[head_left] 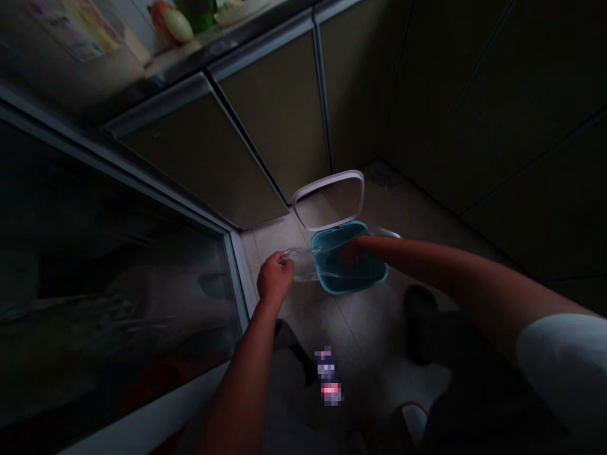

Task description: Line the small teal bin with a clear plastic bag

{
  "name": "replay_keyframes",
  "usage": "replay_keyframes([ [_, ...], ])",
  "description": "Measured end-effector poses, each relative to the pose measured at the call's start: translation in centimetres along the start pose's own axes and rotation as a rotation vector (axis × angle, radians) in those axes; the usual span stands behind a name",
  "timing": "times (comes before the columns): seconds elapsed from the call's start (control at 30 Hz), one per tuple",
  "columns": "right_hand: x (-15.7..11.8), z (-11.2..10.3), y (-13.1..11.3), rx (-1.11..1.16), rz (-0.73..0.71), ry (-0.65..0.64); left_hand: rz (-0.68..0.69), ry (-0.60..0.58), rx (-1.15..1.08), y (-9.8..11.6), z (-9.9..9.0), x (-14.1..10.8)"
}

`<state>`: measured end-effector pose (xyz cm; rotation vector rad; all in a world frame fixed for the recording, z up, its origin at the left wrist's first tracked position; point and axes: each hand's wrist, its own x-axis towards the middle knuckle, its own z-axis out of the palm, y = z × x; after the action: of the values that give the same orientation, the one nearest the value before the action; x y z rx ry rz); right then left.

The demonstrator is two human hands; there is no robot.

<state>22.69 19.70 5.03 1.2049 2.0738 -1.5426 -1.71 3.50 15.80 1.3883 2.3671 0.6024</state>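
Observation:
A teal bin [332, 289] stands on the tiled floor with its pale rim frame [327, 183] tipped up behind it. My left hand [276, 277] is closed on the edge of a clear plastic bag [303, 265], to the left of the bin. The bag stretches from that hand across the bin's mouth. My right hand [353, 250] reaches down into the bin, inside or behind the clear plastic. Its fingers are dim and blurred, so what they hold cannot be made out.
Cabinet doors [275, 95] run behind the bin below a counter [208, 47] with an onion [176, 26] on it. A framed glass door [232, 253] borders the left side. My shoe [420, 309] and a pixelated patch [328, 376] show lower down.

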Motion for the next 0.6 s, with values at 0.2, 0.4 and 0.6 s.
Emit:
replay_keyframes([
  [0.2, -5.3, -5.8, -0.4, -0.250, 0.050, 0.162, 0.419, 0.122, 0.307, 2.4, -0.1, -1.7],
  [0.4, -12.3, -6.0, 3.3, -0.564, -0.039, 0.465, 0.712, -0.373, 0.473, 3.0, 4.0, -2.6],
  [0.6, -13.8, -2.0, 4.8, -0.634, -0.188, 0.335, 0.579, -0.454, 0.583, 0.0, 6.1, -0.6],
])
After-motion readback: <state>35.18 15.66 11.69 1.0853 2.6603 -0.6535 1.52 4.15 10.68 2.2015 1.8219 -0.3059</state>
